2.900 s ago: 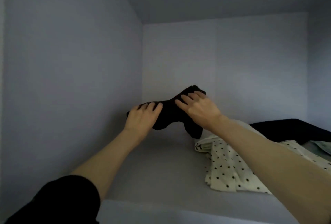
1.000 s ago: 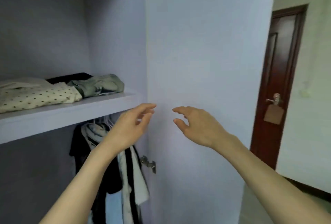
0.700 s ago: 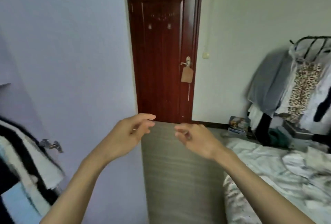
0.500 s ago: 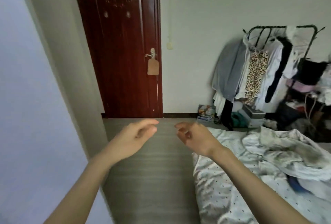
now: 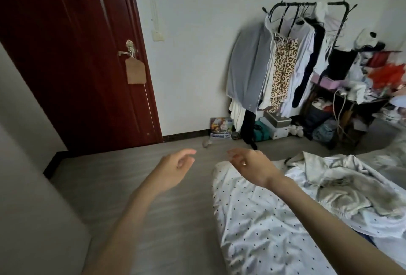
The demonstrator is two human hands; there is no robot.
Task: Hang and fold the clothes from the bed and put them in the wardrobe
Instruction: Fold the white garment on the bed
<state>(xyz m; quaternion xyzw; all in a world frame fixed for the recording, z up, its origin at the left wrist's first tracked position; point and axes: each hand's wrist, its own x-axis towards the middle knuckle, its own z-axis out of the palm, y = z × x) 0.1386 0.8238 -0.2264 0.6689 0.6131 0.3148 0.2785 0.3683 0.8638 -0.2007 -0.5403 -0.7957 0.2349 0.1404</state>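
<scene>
Left hand (image 5: 173,168) beside the bed (image 5: 259,219): fingers loosely curled, holding nothing. Right hand (image 5: 252,167) above the bed corner: fingers loosely curled, holding nothing.

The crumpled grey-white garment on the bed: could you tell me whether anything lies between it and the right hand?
Nothing visible does. The right hand hovers empty over the bed's near corner; only bare dotted sheet separates it from the crumpled garment.

One head-worn wide-angle view is given, aimed forward and down; the bed (image 5: 274,219) corner is seen near, the door (image 5: 72,55) and clothes rack (image 5: 307,6) farther off.
</scene>
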